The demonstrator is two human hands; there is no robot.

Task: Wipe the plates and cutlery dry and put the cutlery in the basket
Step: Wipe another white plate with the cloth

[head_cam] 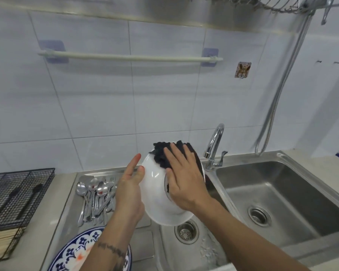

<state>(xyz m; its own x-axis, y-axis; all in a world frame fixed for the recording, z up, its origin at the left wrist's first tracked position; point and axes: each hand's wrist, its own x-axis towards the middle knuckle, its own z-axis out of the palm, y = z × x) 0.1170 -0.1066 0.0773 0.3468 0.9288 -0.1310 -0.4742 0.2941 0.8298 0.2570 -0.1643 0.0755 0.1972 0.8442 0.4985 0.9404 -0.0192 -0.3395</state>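
Observation:
A white plate (155,194) is held tilted on edge above the small sink basin (204,249). My left hand (129,190) steadies its left rim with straight fingers and the thumb against the edge. My right hand (184,178) lies flat on a dark cloth (160,155), pressing it against the plate's underside. Several spoons and forks (97,196) lie in a heap on the steel draining board (70,220). A black wire basket (14,196) stands on the counter at the left. A blue-patterned plate (74,251) sits at the bottom, partly hidden by my left forearm.
A chrome tap (214,145) rises just right of the plate. The large sink basin (278,198) lies at the right. A metal hose (282,85) hangs down the tiled wall. A rail (129,57) is fixed to the wall above.

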